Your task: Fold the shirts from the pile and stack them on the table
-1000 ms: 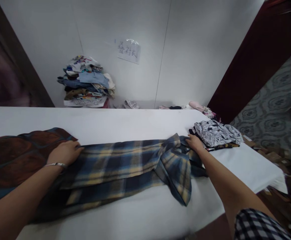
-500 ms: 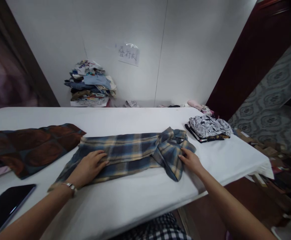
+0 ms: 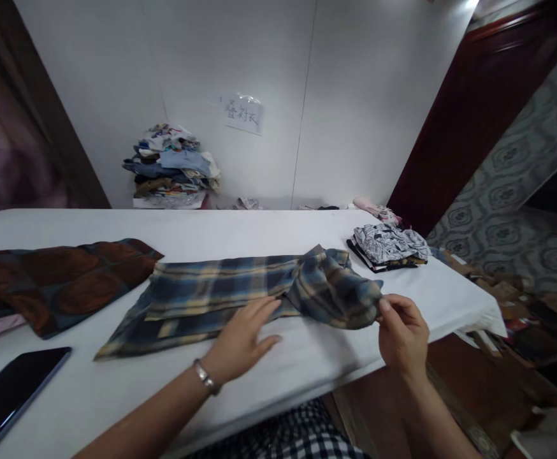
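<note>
A blue and yellow plaid shirt (image 3: 211, 290) lies folded lengthwise across the white table (image 3: 240, 229). My left hand (image 3: 243, 338) rests flat, fingers spread, on the shirt's near edge at its middle. My right hand (image 3: 403, 331) pinches the shirt's sleeve end and lifts it off the table at the right. A silver bracelet sits on my left wrist.
A brown patterned garment (image 3: 58, 280) lies at the left. A dark tablet (image 3: 11, 395) sits at the near left corner. Folded printed clothes (image 3: 388, 245) are stacked at the right end. A pile of clothes (image 3: 173, 166) stands by the wall under a paper sign (image 3: 243, 113).
My right hand has taken hold of the sleeve end and raised it toward me. My left hand slid right along the shirt's near edge. The view pulled back.
</note>
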Motion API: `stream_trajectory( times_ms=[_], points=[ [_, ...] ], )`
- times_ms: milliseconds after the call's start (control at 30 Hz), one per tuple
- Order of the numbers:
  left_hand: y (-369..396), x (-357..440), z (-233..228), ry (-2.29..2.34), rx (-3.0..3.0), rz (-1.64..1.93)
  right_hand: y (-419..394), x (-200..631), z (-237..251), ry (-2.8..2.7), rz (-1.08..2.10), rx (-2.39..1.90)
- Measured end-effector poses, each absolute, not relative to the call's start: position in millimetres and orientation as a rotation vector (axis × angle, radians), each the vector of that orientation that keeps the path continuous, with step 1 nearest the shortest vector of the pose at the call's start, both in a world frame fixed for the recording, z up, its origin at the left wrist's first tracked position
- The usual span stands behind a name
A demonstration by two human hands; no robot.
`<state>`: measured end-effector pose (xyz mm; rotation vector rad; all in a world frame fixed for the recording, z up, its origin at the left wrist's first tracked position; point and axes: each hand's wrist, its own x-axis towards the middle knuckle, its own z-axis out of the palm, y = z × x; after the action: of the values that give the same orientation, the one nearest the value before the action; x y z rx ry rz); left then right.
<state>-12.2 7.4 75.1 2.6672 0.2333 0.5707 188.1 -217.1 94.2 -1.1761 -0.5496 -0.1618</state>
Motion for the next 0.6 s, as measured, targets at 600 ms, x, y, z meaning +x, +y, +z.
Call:
stream_trajectory(
  times_ms=[600],
  points=[
    [-64,4,103,0.168,1.486,0.347,-149,284,51,-0.929,0.129,-1.583]
  ],
)
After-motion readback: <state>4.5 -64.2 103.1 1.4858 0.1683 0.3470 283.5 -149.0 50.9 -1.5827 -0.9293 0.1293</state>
